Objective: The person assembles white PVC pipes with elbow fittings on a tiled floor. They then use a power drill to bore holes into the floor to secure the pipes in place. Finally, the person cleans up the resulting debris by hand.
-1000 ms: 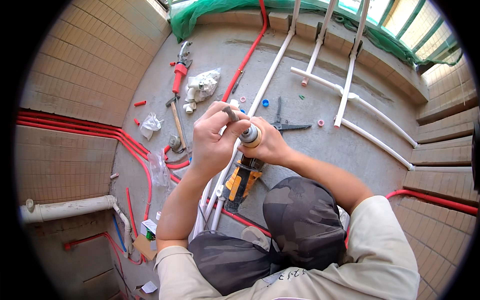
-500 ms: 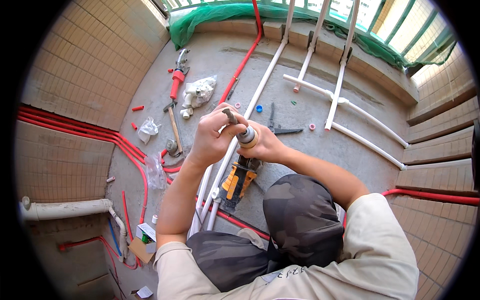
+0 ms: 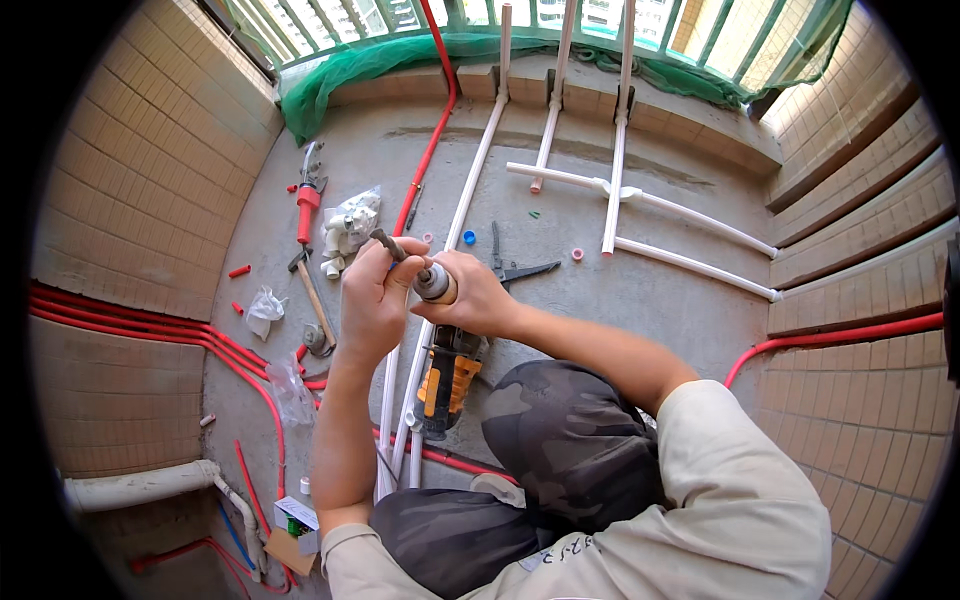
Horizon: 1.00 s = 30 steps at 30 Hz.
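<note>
A yellow-and-black rotary hammer drill (image 3: 447, 385) hangs nose up in front of my knees. My right hand (image 3: 478, 297) is closed round its collar just behind the grey chuck (image 3: 434, 284). Out of the chuck, tilted up and to the left, comes a drill bit (image 3: 392, 246). My left hand (image 3: 374, 302) pinches that bit between thumb and fingers. White pipes (image 3: 416, 375) run along the floor under the drill. Beyond my hands lie a blue cap (image 3: 470, 238) and a black plier-like tool (image 3: 525, 270).
On the left are a hammer (image 3: 316, 300), a red-handled tool (image 3: 306, 212), a bag of white fittings (image 3: 350, 225) and an opened small box (image 3: 295, 530). Red pipes (image 3: 245, 365) run along the left wall. Joined white pipes (image 3: 615, 190) lie at the far right, before a green net (image 3: 370, 68).
The view has swung so that the floor things sit further left. Both hands keep their hold on the drill and bit, and the drill body hangs more upright.
</note>
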### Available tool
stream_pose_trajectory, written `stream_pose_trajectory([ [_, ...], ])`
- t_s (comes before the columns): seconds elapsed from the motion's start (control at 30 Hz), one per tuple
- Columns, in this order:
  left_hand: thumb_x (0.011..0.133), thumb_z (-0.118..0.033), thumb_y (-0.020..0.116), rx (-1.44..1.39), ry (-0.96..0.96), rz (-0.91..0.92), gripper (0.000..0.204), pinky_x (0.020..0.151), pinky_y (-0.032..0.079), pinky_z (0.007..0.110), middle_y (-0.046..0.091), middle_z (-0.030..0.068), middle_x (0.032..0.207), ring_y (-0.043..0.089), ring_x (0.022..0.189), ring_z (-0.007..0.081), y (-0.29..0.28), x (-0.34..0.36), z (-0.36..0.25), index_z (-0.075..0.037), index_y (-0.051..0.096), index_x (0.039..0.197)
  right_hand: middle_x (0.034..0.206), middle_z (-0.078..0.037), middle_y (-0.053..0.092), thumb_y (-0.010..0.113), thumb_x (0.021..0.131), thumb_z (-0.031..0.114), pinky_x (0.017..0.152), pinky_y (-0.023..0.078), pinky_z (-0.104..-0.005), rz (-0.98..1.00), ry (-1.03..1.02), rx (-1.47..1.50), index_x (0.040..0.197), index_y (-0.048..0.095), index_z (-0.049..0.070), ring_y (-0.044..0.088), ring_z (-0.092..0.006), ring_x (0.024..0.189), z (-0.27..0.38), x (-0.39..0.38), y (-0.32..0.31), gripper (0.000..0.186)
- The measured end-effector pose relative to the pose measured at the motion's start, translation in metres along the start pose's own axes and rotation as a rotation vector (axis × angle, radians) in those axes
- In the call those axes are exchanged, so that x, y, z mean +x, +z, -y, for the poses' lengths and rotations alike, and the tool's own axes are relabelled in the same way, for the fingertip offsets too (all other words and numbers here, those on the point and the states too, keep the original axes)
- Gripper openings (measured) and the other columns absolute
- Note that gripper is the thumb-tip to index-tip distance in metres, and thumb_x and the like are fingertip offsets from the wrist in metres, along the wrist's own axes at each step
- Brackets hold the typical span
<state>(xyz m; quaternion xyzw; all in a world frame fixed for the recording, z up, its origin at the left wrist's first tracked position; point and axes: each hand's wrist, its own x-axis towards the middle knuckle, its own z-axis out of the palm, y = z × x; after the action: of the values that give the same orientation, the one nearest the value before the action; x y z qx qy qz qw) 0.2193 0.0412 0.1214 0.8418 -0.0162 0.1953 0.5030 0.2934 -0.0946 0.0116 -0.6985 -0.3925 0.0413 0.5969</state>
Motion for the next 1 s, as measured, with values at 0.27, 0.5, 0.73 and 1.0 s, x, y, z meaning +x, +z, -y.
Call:
stream_pose_trajectory([
  [0.27, 0.084, 0.011, 0.073, 0.107, -0.005, 0.119, 0.013, 0.074, 0.053, 0.027, 0.068, 0.0059, 0.087, 0.065, 0.080, 0.0118, -0.008, 0.010, -0.018, 0.003, 0.069, 0.094, 0.101, -0.015, 0.069, 0.087, 0.076, 0.035, 0.114, 0.041, -0.0564, -0.029, 0.019, 0.063, 0.108, 0.066, 0.006, 0.065, -0.0391, 0.103, -0.022, -0.018, 0.007, 0.048],
  [0.5, 0.083, 0.013, 0.070, 0.061, 0.132, 0.026, 0.015, 0.066, 0.049, 0.026, 0.065, 0.0074, 0.085, 0.062, 0.075, 0.0131, -0.003, -0.005, 0.004, 0.003, 0.068, 0.093, 0.099, -0.015, 0.069, 0.088, 0.073, 0.032, 0.111, 0.042, -0.0551, 0.001, 0.033, 0.019, 0.105, 0.065, 0.006, 0.065, -0.0386, 0.100, -0.018, -0.015, 0.012, 0.047],
  [0.73, 0.081, -0.014, 0.087, -0.091, 0.152, 0.280, 0.052, 0.106, 0.046, 0.038, 0.066, 0.0125, 0.123, 0.061, 0.124, 0.0241, -0.004, 0.008, 0.022, -0.002, 0.063, 0.125, 0.099, -0.016, 0.066, 0.089, 0.072, 0.031, 0.091, 0.050, -0.0477, -0.017, 0.028, 0.046, 0.104, 0.065, 0.004, 0.063, -0.0398, 0.096, -0.021, -0.013, 0.009, 0.048],
  [1.0, 0.052, -0.049, 0.102, -0.127, -0.135, 0.664, 0.122, 0.118, 0.037, 0.041, 0.055, 0.0126, 0.144, 0.052, 0.137, 0.0261, -0.003, 0.007, 0.054, -0.002, 0.046, 0.150, 0.107, -0.018, 0.070, 0.090, 0.069, 0.030, 0.091, 0.053, -0.0459, -0.101, 0.092, 0.113, 0.107, 0.068, 0.003, 0.066, -0.0393, 0.103, -0.009, -0.019, 0.009, 0.052],
])
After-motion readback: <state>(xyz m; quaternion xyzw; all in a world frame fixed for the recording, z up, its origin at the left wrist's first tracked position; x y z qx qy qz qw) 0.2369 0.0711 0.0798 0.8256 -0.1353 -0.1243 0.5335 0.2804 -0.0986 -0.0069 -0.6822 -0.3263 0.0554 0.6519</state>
